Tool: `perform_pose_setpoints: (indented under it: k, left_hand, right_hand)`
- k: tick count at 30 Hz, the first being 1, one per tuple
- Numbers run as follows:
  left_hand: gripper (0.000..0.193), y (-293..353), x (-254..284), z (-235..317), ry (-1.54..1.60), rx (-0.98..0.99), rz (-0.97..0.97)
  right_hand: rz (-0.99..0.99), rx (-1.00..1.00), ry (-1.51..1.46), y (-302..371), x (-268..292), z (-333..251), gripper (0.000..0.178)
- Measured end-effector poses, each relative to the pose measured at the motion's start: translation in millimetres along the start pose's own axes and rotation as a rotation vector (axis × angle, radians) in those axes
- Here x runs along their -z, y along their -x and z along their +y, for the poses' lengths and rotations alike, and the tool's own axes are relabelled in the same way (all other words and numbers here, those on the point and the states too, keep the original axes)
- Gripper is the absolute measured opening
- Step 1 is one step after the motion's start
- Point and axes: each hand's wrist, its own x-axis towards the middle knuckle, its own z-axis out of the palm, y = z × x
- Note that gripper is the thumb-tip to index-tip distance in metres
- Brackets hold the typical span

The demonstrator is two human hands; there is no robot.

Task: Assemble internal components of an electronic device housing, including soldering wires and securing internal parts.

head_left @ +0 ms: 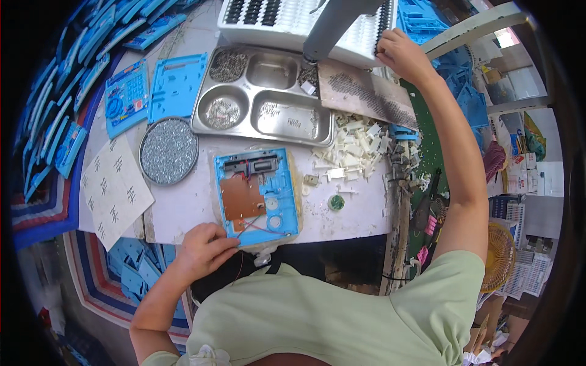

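Note:
In front of me lies a blue plastic casing [287,210] with a brown circuit board [240,198], a dark speaker-like part [264,166] and thin red and dark wires. My left hand [207,251] is closed at its lower left corner, thumb and fingertips on the edge. My right arm stretches far forward. At the right end of a white tray [351,58] with rows of small black and white parts, my right hand [403,56] is closed, its fingertips against a black row. Whatever those fingertips pinch is too small to make out.
A steel compartment tray [250,91] and a round dish [169,151] hold small metal pieces. White plastic parts [357,146] are heaped beside a screw-covered board [366,91]. A grey tool arm [336,30] hangs overhead. Blue casings [73,55] are stacked left; a marked sheet [116,189] lies nearby.

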Motion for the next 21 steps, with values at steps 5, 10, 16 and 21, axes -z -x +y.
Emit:
perform_pose_setpoints:
  k: [5,10,16,21]
  left_hand:
    - [0.024,1,-3,-2,0.034,0.003,0.023]
    - [0.033,6,-2,2,0.029,0.024,0.01]
    - [0.026,3,-2,2,0.064,0.034,-0.003]
    - [0.027,4,-3,2,0.076,0.04,0.009]
  right_hand:
    - [0.359,-0.155,0.034,34,-2,-7,0.015]
    - [0.431,-0.488,-1.198,54,26,-215,0.024]
    - [-0.084,0.101,-0.93,61,21,-319,0.017]
    - [-0.042,0.218,-0.96,55,7,-315,0.025]
